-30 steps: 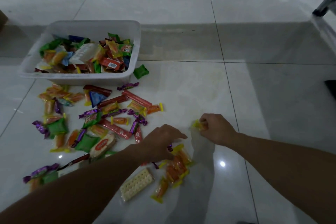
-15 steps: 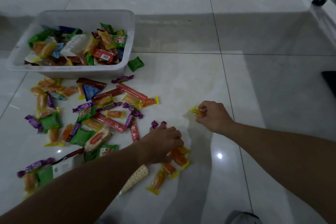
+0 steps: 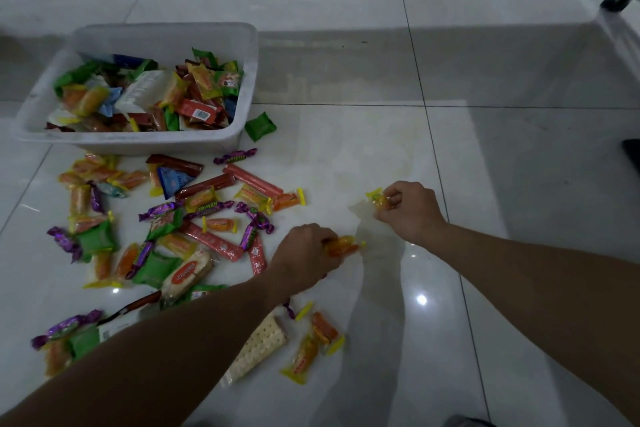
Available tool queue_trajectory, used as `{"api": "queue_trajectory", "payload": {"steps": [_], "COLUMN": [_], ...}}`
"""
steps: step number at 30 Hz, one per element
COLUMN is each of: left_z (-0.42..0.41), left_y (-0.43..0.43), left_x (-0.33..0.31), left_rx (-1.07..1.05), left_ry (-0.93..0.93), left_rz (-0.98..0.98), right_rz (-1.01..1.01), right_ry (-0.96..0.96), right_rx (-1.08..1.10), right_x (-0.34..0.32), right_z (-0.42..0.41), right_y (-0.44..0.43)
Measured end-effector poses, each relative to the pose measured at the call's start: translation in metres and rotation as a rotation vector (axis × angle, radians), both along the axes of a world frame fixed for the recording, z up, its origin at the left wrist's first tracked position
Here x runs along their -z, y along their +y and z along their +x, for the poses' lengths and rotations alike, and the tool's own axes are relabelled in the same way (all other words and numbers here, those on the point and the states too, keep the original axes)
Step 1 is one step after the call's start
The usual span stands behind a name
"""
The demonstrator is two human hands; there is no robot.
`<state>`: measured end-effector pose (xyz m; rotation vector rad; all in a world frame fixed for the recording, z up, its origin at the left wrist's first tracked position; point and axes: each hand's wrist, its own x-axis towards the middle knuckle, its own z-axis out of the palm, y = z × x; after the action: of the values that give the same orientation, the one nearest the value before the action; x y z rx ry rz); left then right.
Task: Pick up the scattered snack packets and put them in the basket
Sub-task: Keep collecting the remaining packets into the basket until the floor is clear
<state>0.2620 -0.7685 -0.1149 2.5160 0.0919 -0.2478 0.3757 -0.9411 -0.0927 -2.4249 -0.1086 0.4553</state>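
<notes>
Gripping orange packets (image 3: 341, 245) in left hand (image 3: 304, 253), fingers curled round them; pinching yellow packet (image 3: 377, 199), perhaps two, in right hand (image 3: 412, 210). Collecting step. Needs carrying both across to part-filled basket (image 3: 138, 144), upper left, then releasing.

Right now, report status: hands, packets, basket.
Left hand grips orange packets. Right hand pinches yellow packet. Basket part full, many loose packets on the floor before it.

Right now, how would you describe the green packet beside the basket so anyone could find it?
Find the white basket at upper left. Beside its near right corner lies a square green packet. Unlike the other loose green packets, it sits alone, away from the colourful pile.
</notes>
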Motion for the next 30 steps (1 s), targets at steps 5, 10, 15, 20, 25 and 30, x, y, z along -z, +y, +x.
{"api": "queue_trajectory", "payload": {"steps": [5, 10, 15, 20, 25, 30], "left_z": [0.013, 0.023, 0.039, 0.045, 0.047, 0.052], "left_y": [0.017, 0.038, 0.067, 0.1, 0.14, 0.173], "left_x": [-0.015, -0.047, -0.075, -0.103, -0.127, -0.138], "left_rx": [-0.284, -0.392, -0.478, -0.577, -0.662, -0.771], "left_ry": [0.004, -0.093, -0.162, -0.238, -0.302, -0.304], "left_rz": [-0.138, -0.147, -0.171, -0.191, -0.135, -0.16], "right_rz": [0.072, 0.14, 0.217, 0.289, 0.388, 0.48], "right_ry": [0.0, -0.033, -0.073, -0.073, -0.041, 0.043], "right_rx": [0.078, 0.062, 0.06, 0.123, 0.137, 0.151], "right_x": [-0.013, -0.034, -0.06, -0.084, -0.102, -0.11], "right_z": [0.007, 0.012, 0.017, 0.025, 0.03, 0.035], "right_y": [0.012, 0.035, 0.065, 0.098, 0.139, 0.187]}}
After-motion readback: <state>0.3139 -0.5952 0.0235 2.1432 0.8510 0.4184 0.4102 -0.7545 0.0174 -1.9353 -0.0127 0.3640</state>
